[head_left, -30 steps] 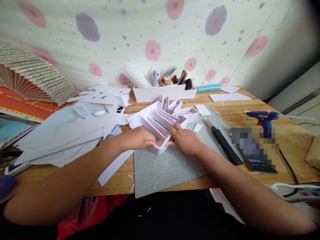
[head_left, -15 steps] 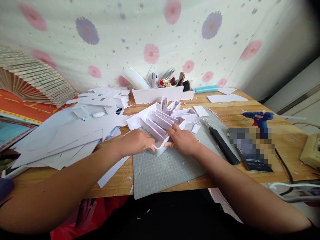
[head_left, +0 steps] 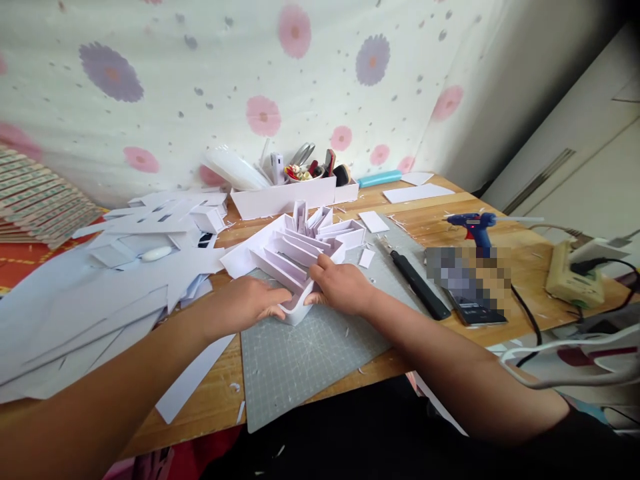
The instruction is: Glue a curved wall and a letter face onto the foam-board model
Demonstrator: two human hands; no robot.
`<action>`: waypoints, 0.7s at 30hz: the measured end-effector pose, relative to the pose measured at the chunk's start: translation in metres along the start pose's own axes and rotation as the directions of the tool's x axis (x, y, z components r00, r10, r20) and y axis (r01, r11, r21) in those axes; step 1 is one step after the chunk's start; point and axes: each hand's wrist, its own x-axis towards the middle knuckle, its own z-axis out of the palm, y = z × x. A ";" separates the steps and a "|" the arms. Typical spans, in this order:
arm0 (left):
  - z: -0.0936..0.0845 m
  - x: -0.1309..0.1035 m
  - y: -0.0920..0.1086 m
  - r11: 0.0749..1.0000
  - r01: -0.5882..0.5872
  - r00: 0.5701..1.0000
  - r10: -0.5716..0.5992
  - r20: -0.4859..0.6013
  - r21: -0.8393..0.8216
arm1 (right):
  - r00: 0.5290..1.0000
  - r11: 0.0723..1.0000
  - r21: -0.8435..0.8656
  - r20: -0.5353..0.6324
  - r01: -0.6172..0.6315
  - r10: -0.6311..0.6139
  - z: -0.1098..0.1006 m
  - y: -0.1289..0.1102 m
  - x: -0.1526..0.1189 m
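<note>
A white foam-board model (head_left: 287, 270) with upright inner walls rests on the grey cutting mat (head_left: 310, 360). Its rounded near corner lies between my two hands. My left hand (head_left: 250, 303) grips the left side of that corner, thumb toward the corner and fingers partly hidden behind the wall. On the right wall, my right hand (head_left: 335, 287) is closed, with fingers over the top edge and the thumb on the outer face. Smaller white box pieces (head_left: 343, 232) stand against the model's far right side.
White sheets and offcuts (head_left: 120, 293) heap up on the left. A black-handled knife (head_left: 417, 283), a phone (head_left: 475, 300) and a blue glue gun (head_left: 475, 225) lie right, beside a power strip (head_left: 575, 273). A white organizer box (head_left: 285, 197) stands at the back.
The camera view has turned to the right, so everything sits further left in the picture. Both hands keep their hold on the model's near corner, with little visible change.
</note>
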 end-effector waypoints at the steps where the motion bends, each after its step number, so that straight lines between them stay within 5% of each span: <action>1: -0.001 0.000 0.001 0.999 0.043 0.999 -0.042 0.035 -0.024 | 1.000 1.000 0.002 -0.002 0.004 -0.004 0.000 0.000 0.000; 12: -0.013 0.002 0.009 0.992 0.077 0.979 -0.057 0.197 -0.096 | 0.999 0.999 0.017 -0.044 0.027 -0.026 -0.001 0.001 -0.001; 21: -0.003 -0.002 0.010 0.994 0.047 0.998 -0.044 0.037 -0.096 | 0.998 0.999 0.038 -0.051 0.037 -0.035 -0.003 0.003 -0.003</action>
